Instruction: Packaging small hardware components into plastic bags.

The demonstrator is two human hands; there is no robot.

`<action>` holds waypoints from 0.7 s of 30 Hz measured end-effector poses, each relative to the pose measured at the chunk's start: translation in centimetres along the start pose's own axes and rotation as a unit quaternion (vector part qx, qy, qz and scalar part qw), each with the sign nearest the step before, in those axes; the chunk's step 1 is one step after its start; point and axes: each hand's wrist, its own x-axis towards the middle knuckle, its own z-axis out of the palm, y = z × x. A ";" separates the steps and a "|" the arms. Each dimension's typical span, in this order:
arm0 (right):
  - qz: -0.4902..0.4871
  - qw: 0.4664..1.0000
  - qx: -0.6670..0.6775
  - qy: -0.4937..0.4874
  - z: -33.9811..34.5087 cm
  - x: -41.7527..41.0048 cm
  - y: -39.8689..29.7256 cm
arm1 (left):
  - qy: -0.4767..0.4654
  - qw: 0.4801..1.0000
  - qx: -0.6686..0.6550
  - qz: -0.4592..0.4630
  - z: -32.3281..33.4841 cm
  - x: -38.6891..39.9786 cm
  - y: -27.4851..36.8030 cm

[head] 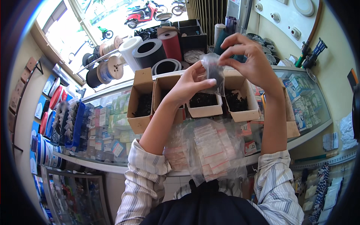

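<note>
My left hand (pixel 194 84) holds a small clear plastic bag (pixel 215 74) with dark contents, its thumb across the bag's lower part. My right hand (pixel 242 56) pinches the bag's upper right edge between thumb and fingers. Beneath and around the hands stands a row of cardboard boxes (pixel 139 123) on the glass counter, several holding small black parts (pixel 236 101). Nearer to me lies an open clear plastic bag (pixel 188 140) with a stack of small zip bags (pixel 215 153) with red lines. More such bags (pixel 175 157) lie to its left.
The glass display counter (pixel 112 168) holds boxed goods. Behind the boxes stand a black roll (pixel 147 52), a white roll (pixel 130 47) and a red roll (pixel 170 45). Wire spools (pixel 111 70) hang at the left, near a blue basket (pixel 74 132). A motorcycle (pixel 143 17) stands outside.
</note>
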 end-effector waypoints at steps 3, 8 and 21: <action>-0.004 0.999 0.030 -0.030 -0.1 0.0 -0.1 | 0.017 0.999 0.044 0.012 0.7 0.0 0.1; 0.024 0.996 0.050 -0.067 0.1 0.1 -0.3 | 0.041 0.998 0.049 -0.014 0.7 0.1 0.2; 0.097 0.982 0.124 -0.101 0.0 -0.2 0.1 | 0.114 0.991 0.066 0.019 1.1 0.1 0.3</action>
